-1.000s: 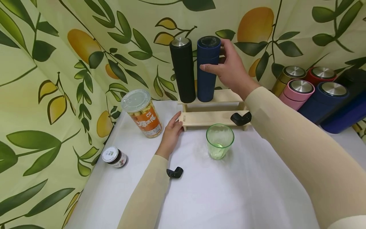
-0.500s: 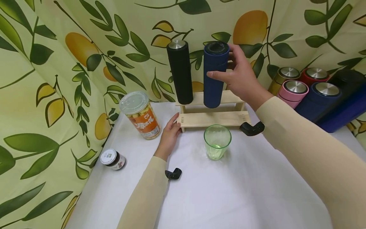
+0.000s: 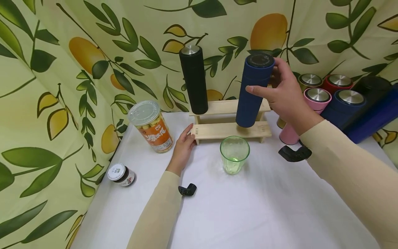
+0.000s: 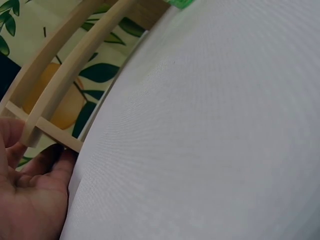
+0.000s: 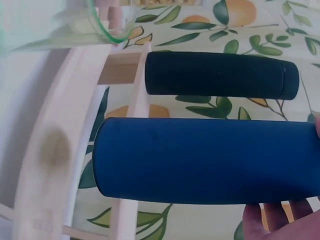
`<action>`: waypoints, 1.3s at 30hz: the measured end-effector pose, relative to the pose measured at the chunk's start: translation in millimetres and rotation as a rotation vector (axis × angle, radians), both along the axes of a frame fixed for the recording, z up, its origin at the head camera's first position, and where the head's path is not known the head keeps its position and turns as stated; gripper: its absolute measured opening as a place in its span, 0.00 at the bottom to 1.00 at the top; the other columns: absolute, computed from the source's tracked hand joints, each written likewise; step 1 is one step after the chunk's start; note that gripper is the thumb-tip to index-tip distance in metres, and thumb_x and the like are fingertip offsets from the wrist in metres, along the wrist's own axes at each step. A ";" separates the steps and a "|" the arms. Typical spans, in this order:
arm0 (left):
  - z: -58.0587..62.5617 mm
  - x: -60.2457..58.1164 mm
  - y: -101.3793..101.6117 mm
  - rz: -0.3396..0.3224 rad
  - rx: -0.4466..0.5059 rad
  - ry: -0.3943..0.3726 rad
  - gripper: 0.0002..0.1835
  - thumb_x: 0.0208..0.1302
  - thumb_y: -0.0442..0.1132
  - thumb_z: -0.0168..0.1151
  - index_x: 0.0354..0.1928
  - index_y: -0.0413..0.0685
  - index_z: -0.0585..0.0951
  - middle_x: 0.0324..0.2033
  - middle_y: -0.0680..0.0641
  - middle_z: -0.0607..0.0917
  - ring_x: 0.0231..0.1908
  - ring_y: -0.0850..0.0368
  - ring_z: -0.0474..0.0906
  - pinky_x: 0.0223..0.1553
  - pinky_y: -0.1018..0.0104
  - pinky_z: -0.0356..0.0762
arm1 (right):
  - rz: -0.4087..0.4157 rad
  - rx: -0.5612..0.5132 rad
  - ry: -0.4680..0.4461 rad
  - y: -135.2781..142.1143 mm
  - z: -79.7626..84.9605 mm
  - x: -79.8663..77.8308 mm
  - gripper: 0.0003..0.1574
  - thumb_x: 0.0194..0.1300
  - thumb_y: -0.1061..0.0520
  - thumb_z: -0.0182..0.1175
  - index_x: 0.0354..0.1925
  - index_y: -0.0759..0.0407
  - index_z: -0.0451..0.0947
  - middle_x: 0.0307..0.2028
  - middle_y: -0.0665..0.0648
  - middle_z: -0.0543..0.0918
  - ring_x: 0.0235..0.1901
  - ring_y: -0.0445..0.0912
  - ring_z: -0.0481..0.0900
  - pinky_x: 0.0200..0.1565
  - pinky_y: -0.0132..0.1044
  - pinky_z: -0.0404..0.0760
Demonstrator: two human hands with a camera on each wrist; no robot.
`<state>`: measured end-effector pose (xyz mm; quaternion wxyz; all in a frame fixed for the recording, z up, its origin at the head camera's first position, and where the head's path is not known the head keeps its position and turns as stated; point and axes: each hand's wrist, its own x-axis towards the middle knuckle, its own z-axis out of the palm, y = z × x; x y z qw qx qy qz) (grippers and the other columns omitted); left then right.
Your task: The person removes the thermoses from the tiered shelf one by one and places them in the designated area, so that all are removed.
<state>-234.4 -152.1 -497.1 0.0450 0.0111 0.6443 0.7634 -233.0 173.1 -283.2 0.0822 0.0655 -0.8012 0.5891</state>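
A dark blue thermos flask [image 3: 253, 90] is gripped near its top by my right hand [image 3: 284, 91], thumb in front and fingers behind. It leans slightly, its base above the lower step in the right wrist view. My left hand [image 3: 182, 148] holds the left end of a two-step wooden rack [image 3: 217, 130], with fingers [image 4: 62, 167] curled by its leg in the left wrist view. On the upper step a black thermos flask [image 3: 194, 81] with a steel lid stands upright. Just in front of the rack is a green-rimmed glass [image 3: 234, 155].
Left of the rack stand a clear snack tub [image 3: 152, 128] with an orange label and a small dark jar [image 3: 122, 174] with a white lid. Several flasks crowd the right, including a pink one [image 3: 317, 98]. A leaf-patterned curtain [image 3: 140, 27] hangs behind the white-covered table [image 3: 236, 214].
My right hand has lifted the blue thermos flask off the upper step and carried it to the right and toward me. The left hand stays at the rack.
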 end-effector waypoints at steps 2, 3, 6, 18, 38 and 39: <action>-0.1 0.3 -0.8 0.000 0.001 -0.002 0.29 0.87 0.36 0.51 0.85 0.55 0.67 0.78 0.41 0.70 0.74 0.49 0.71 0.73 0.57 0.71 | -0.010 -0.003 -0.004 5.1 -3.8 5.2 0.52 0.71 0.50 0.77 0.82 0.36 0.59 0.73 0.56 0.73 0.71 0.53 0.71 0.72 0.58 0.70; -0.3 0.4 -1.4 0.003 -0.001 -0.003 0.29 0.87 0.36 0.51 0.85 0.55 0.68 0.78 0.41 0.70 0.74 0.49 0.71 0.72 0.57 0.72 | -0.012 -0.006 -0.003 7.5 -5.7 7.8 0.52 0.71 0.51 0.77 0.82 0.37 0.60 0.73 0.56 0.73 0.72 0.53 0.71 0.73 0.59 0.69; -0.1 0.4 -2.2 0.009 -0.003 -0.002 0.29 0.87 0.36 0.51 0.85 0.55 0.67 0.78 0.41 0.70 0.74 0.51 0.71 0.72 0.58 0.71 | -0.018 -0.005 0.005 14.4 -11.2 16.5 0.51 0.71 0.52 0.77 0.81 0.38 0.61 0.72 0.56 0.73 0.71 0.53 0.72 0.72 0.58 0.69; -0.5 -0.6 0.2 -0.004 0.021 0.005 0.29 0.88 0.35 0.50 0.85 0.55 0.67 0.78 0.42 0.70 0.74 0.51 0.71 0.72 0.58 0.71 | -0.081 0.045 0.027 53.2 -30.9 60.0 0.50 0.72 0.59 0.75 0.81 0.37 0.61 0.71 0.53 0.75 0.69 0.47 0.74 0.71 0.37 0.73; -0.2 0.5 0.5 0.011 -0.013 -0.005 0.28 0.88 0.37 0.50 0.84 0.57 0.68 0.79 0.43 0.69 0.74 0.51 0.71 0.73 0.59 0.71 | -0.245 0.154 0.052 107.2 -65.9 109.5 0.54 0.74 0.66 0.70 0.85 0.37 0.56 0.75 0.56 0.69 0.68 0.42 0.73 0.60 0.19 0.73; 0.1 0.7 0.7 0.011 -0.011 -0.005 0.28 0.88 0.37 0.51 0.84 0.57 0.68 0.79 0.42 0.69 0.74 0.51 0.70 0.73 0.58 0.71 | -0.255 0.157 0.058 110.0 -67.3 111.6 0.54 0.75 0.67 0.69 0.85 0.37 0.55 0.75 0.56 0.69 0.68 0.42 0.73 0.60 0.19 0.72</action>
